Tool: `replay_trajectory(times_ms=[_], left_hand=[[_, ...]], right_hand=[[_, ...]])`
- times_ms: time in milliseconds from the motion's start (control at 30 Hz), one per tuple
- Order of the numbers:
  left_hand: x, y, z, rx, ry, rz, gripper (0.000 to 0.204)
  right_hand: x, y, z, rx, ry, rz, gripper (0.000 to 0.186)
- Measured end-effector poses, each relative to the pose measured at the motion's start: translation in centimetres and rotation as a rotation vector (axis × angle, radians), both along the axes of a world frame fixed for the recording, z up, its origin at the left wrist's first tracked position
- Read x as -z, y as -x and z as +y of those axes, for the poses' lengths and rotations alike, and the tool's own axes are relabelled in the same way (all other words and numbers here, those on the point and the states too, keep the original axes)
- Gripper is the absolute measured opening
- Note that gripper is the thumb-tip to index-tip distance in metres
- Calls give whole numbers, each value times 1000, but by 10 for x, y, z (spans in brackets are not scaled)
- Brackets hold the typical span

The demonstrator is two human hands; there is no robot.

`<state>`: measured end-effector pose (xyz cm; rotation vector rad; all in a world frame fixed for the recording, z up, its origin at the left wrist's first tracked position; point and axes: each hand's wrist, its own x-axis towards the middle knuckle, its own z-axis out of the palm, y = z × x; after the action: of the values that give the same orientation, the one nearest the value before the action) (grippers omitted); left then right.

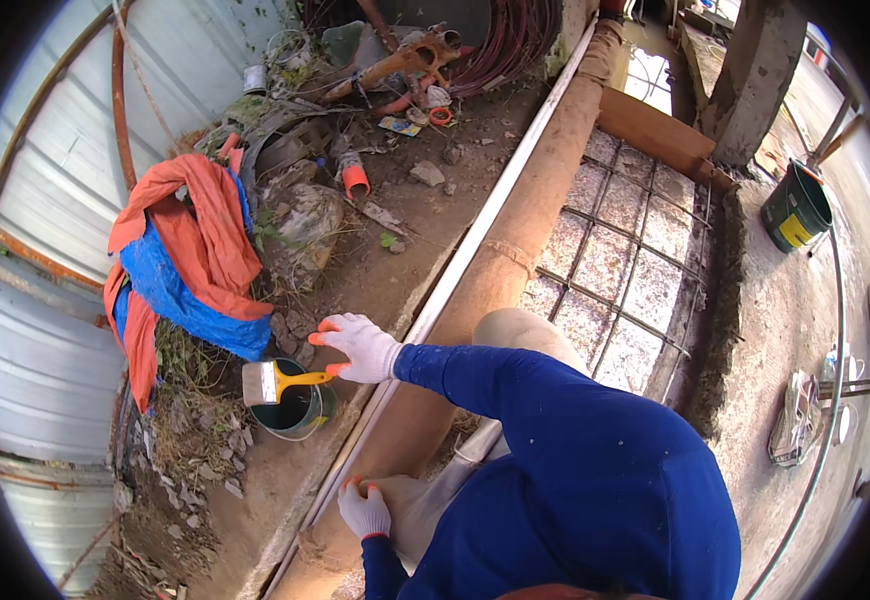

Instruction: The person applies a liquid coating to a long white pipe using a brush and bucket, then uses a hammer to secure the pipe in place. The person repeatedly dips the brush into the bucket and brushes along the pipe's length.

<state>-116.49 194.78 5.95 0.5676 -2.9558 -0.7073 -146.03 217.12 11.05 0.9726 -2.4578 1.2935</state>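
Observation:
My right hand (363,347), in a white glove with orange fingertips, reaches to the left with its fingers apart. Its lower fingertip is at the end of a paintbrush's yellow handle. That paintbrush (295,379), with wide pale bristles, lies across the top of a dark green bucket (300,412) with a wire handle. Nearer to me, my left hand (365,512), gloved alike, lies beside my tan trouser leg over a long brown beam (483,290). The fingers I can see on it are slightly apart, and nothing shows in them.
A white pipe (495,200) runs along the beam. To its right is a rebar grid (620,255). Orange and blue tarps (180,250) lie by a corrugated metal fence (45,340). Rubble, pipe pieces and coiled hose (505,45) lie beyond. Another dark bucket (793,208) stands at right.

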Motion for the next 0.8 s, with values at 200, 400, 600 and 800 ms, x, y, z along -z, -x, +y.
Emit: replay_trajectory(times_ms=[200, 400, 600, 800], left_hand=[[-93, -24, 19, 160, -110, -224, 36], [-168, -48, 12, 15, -818, -628, 46], [-232, -51, 11, 81, -893, -917, 47], [-233, -7, 9, 28, -857, -968, 31]], right_hand=[[-41, -29, 103, 220, -61, -401, 46], [-95, -115, 243, 564, -165, -975, 45], [-158, -322, 356, 944, -244, -1195, 39], [-191, -478, 398, 1103, -225, -1482, 30]])
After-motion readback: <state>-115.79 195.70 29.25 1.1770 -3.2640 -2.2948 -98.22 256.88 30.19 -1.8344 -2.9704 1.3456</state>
